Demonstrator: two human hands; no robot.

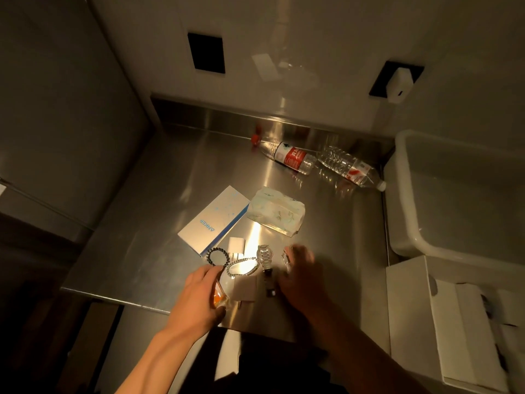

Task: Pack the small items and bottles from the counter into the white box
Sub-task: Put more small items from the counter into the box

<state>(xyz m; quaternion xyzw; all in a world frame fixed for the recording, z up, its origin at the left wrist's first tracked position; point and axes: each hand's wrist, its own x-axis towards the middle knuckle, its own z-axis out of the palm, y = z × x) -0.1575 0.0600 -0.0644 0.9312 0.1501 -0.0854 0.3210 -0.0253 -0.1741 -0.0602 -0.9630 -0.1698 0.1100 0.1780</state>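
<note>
On the steel counter lie small items: a black bead bracelet, a silver chain bracelet, a silver watch and a small white card. My left hand grips a small orange-and-clear packet near the front edge. My right hand curls over a small shiny object right of the watch; the hand is blurred. Two plastic bottles lie at the back. The open white box stands at the right.
A white and blue carton and a crumpled tissue pack lie mid-counter. A small white block sits beside the carton. A large white plastic tub stands to the right behind the box. A wall rises behind the counter.
</note>
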